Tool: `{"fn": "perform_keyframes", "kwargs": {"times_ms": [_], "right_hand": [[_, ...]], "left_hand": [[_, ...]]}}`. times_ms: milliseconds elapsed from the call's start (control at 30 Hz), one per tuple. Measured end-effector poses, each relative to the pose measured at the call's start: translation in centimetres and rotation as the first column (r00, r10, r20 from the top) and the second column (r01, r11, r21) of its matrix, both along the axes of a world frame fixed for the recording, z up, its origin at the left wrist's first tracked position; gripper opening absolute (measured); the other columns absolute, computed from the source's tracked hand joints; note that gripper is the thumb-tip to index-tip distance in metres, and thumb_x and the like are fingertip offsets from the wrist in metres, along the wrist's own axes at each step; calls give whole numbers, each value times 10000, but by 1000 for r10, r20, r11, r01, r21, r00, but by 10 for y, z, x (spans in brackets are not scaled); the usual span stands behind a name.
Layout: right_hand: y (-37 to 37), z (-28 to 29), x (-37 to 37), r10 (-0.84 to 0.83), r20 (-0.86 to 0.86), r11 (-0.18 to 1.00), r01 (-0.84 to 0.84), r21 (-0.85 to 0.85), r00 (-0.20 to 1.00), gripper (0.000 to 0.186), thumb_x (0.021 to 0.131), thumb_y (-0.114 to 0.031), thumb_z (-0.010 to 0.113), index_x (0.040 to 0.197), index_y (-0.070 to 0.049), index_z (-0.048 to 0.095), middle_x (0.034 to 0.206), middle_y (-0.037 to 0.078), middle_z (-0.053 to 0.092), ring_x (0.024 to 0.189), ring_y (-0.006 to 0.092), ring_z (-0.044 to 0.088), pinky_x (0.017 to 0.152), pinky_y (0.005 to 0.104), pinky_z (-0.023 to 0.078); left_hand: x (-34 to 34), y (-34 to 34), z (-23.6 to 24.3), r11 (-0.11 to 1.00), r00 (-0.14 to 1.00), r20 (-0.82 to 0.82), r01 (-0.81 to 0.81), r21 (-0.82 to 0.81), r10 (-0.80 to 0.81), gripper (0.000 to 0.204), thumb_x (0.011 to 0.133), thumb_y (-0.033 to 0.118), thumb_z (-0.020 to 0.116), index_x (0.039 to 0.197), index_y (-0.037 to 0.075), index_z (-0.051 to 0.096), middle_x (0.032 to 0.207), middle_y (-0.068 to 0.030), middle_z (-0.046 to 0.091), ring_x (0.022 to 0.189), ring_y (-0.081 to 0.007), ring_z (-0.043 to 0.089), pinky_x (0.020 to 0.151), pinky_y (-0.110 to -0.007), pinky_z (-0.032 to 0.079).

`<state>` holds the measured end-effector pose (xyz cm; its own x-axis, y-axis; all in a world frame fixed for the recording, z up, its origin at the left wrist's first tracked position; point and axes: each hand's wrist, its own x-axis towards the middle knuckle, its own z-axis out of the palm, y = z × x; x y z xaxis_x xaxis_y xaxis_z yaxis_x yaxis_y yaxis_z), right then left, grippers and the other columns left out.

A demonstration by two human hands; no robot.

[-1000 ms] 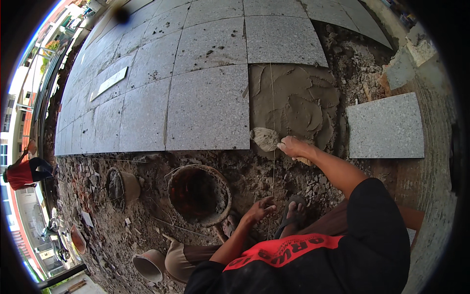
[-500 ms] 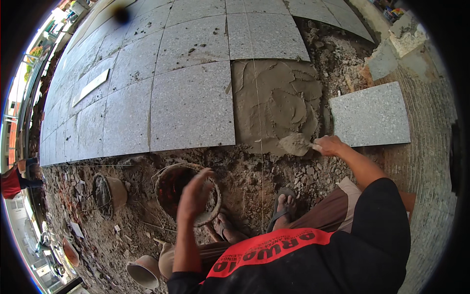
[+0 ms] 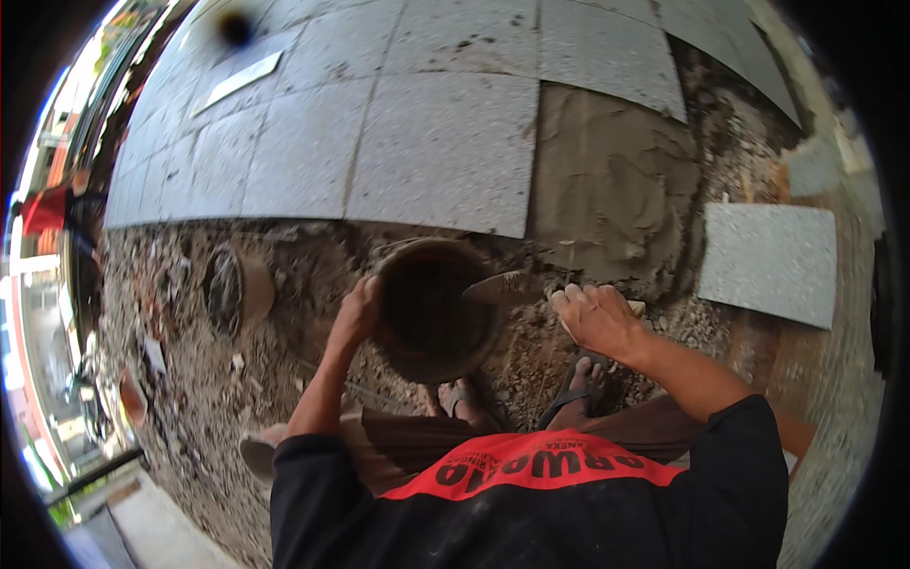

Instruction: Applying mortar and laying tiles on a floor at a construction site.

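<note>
A dark round bucket [image 3: 417,366] stands in front of me, close to my feet, its inside in deep shadow. My left hand [image 3: 355,308] grips its left rim. My right hand [image 3: 599,319] is closed round the handle of a mortar-smeared trowel [image 3: 512,287], whose blade points left with its tip over the bucket's mouth. Beyond the trowel, a bed of wet grey mortar [image 3: 616,180] lies spread beside the laid grey paving tiles [image 3: 441,152]. A loose speckled tile [image 3: 770,264] rests to the right of the mortar.
A second bucket [image 3: 254,289] with grey stuff in it stands at the left on rubble-strewn soil [image 3: 284,356]. A narrow pale strip [image 3: 237,83] lies on the tiles. Ribbed concrete [image 3: 844,379] runs along the right. Far left, a person in red [image 3: 47,211] is visible.
The trowel has moved from the mortar bed left to the bucket's mouth. My left hand, raised over the bucket before, now holds its rim. The view has shifted.
</note>
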<state>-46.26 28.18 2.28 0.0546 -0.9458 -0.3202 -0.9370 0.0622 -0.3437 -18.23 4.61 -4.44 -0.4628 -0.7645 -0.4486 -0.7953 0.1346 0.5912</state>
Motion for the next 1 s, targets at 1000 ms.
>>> {"fn": "perform_keyframes", "kwargs": {"times_ms": [1000], "right_hand": [[23, -75, 97, -287, 731, 953, 263, 152, 620, 236, 706, -222, 539, 737, 9, 499, 680, 229, 551, 673, 408, 547, 580, 439, 443]], "left_hand": [[-9, 38, -11, 903, 941, -193, -325, -280, 278, 456, 891, 377, 361, 1057, -17, 520, 938, -214, 578, 878, -359, 543, 744, -384, 406]]}}
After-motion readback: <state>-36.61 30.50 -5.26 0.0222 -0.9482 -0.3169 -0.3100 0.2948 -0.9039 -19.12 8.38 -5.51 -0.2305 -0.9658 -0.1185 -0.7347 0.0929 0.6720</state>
